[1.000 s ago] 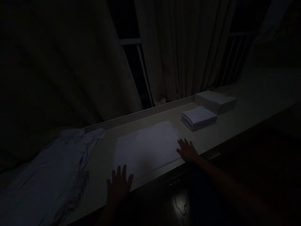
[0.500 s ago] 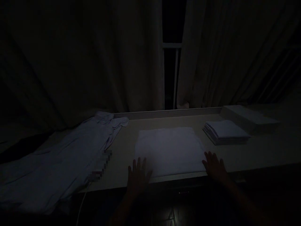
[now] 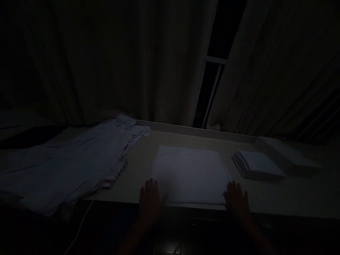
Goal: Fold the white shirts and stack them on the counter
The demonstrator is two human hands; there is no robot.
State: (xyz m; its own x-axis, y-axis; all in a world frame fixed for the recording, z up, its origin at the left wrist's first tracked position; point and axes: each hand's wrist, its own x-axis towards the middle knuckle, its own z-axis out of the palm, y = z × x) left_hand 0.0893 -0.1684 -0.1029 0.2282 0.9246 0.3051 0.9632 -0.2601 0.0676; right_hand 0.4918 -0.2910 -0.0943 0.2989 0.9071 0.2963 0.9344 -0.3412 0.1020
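Observation:
In dim light, a white folded cloth (image 3: 190,175) lies flat on the pale tabletop (image 3: 138,170) in front of me. At its near left corner rests my left hand (image 3: 151,202), palm down with the fingers stretched out. My right hand (image 3: 236,198) lies at the near right corner, its fingers also extended and slightly apart. Neither hand grips anything. To the right of the cloth sits a neat stack of folded white cloths (image 3: 259,164). A loose heap of pale, wrinkled fabric (image 3: 77,163) spreads over the left side.
Behind the stack stands a long pale box (image 3: 289,154). A white cord (image 3: 82,226) hangs over the front edge near a blurred item on the left. Curtains (image 3: 170,63) close off the back, with a dark window gap (image 3: 207,92) between them.
The view has tilted, so the table now slopes down to the right. Both hands remain spread at the cloth's near corners, the left shifted slightly outward.

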